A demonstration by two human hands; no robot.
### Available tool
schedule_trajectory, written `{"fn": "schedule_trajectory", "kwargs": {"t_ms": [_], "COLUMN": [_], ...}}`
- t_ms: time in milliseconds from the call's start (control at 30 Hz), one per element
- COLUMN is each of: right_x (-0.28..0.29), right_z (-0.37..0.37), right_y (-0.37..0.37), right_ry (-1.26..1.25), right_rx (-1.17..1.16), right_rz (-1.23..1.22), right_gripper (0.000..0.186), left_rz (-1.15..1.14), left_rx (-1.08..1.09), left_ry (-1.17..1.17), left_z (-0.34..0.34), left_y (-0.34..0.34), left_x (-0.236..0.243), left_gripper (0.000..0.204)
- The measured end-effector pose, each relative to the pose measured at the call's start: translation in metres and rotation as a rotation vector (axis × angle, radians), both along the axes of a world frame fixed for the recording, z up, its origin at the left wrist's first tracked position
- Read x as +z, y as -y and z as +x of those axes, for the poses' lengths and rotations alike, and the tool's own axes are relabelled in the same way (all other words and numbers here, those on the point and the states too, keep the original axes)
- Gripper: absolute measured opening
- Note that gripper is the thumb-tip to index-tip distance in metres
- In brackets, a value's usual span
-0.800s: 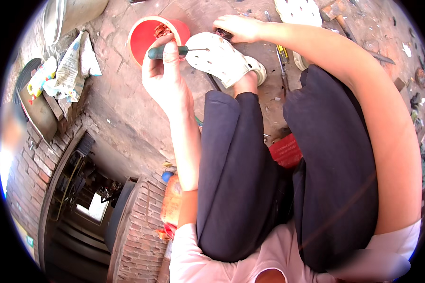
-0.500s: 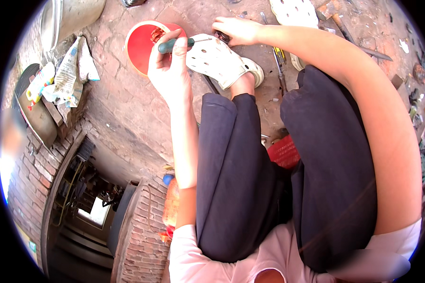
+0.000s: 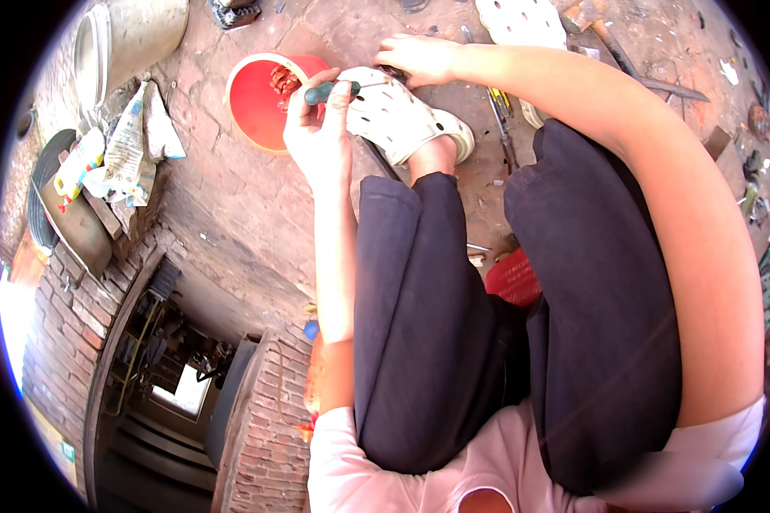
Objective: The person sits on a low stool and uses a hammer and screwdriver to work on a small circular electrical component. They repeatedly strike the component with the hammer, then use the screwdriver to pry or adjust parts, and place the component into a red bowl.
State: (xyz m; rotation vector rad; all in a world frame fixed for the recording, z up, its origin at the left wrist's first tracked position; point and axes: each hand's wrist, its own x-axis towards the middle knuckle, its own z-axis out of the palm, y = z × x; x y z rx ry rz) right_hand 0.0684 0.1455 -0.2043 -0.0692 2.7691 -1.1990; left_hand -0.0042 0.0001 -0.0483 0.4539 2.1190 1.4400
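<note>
At the upper centre of the frame, the left hand (image 3: 318,128) grips a green-handled screwdriver (image 3: 331,91), its shaft aimed toward a small dark piece (image 3: 393,73) clasped by the right hand (image 3: 419,60) near the pale clog (image 3: 387,115); probably the tool is being applied, which calls for aligning its tip and steadying the piece

Head-worn fisheye view, steeply downward

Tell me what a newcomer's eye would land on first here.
Probably the bright red bucket at upper left of centre, with reddish scraps inside. Next, the green-handled screwdriver in the left hand's grip, and the white perforated clog just right of it.
</note>
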Motion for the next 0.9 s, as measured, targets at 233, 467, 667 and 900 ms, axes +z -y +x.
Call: {"fn": "schedule_trajectory", "kwargs": {"t_ms": [233, 467, 667, 900], "right_x": [0.034, 0.105, 0.079, 0.043], "right_z": [0.036, 0.125, 0.224, 0.278], "right_y": [-0.046, -0.117, -0.137, -0.124], "right_ry": [-0.015, 0.033, 0.130, 0.184], "right_rx": [-0.104, -0.659, -1.035, -0.976], "right_rz": [0.002, -0.206, -0.046, 0.196], "right_gripper": [0.043, 0.027, 0.033, 0.040], "left_rz": [-0.150, -0.433, -0.448, -0.555], "left_rx": [-0.252, -0.647, -0.781, -0.866], "left_ry": [-0.189, -0.337, -0.397, -0.387], "left_z": [-0.007, -0.024, -0.020, -0.022], "left_y": [-0.018, -0.040, -0.062, -0.074], "left_x": [-0.019, -0.037, -0.044, -0.043], "left_gripper": [0.026, 0.032, 0.032, 0.033]}}
